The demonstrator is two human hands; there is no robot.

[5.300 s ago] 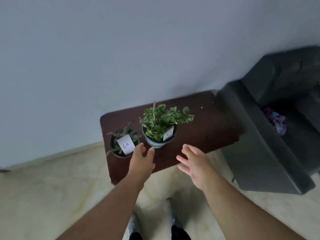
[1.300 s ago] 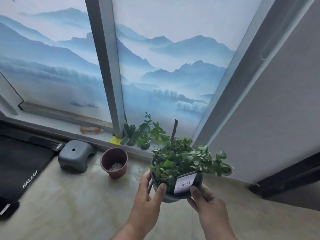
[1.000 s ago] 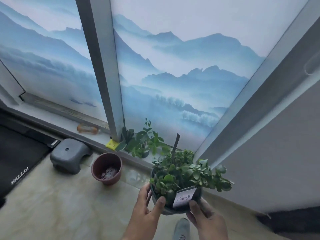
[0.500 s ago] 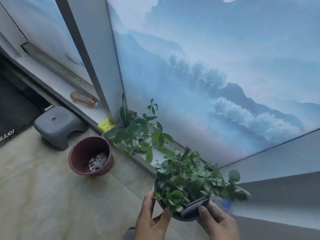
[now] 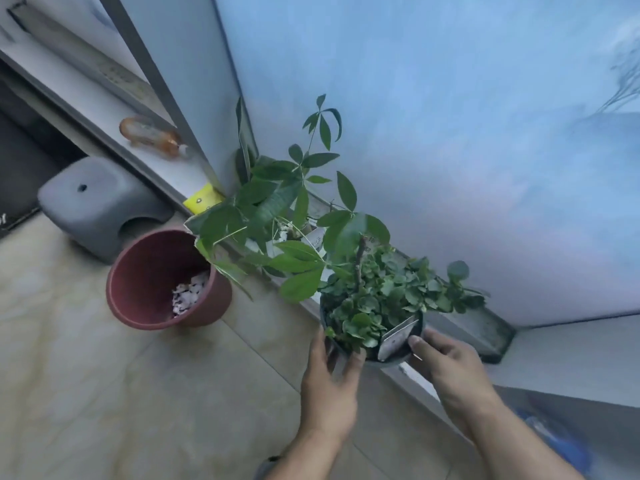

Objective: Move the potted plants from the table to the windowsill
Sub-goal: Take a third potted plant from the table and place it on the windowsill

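A small-leaved potted plant (image 5: 377, 299) in a dark round pot with a white label sits low at the edge of the windowsill (image 5: 485, 327), near its right corner. My left hand (image 5: 329, 379) grips the pot's left side, thumb on the rim. Holding the right side is my right hand (image 5: 446, 362), its fingers curled round the pot by the label. Whether the pot rests on the sill I cannot tell. Just left of it on the sill stand taller plants with long leaves (image 5: 277, 209), their leaves overlapping the held plant.
A reddish-brown pot (image 5: 152, 282) with white pebbles stands on the tiled floor left of the sill plants. A grey plastic stool (image 5: 93, 199) is behind it. An amber glass object (image 5: 152, 135) and a yellow tag (image 5: 202, 200) lie on the sill by the window post (image 5: 156, 81).
I have come closer to the window and lowered the plant from chest height to the sill's edge. Both hands keep their hold on the pot.
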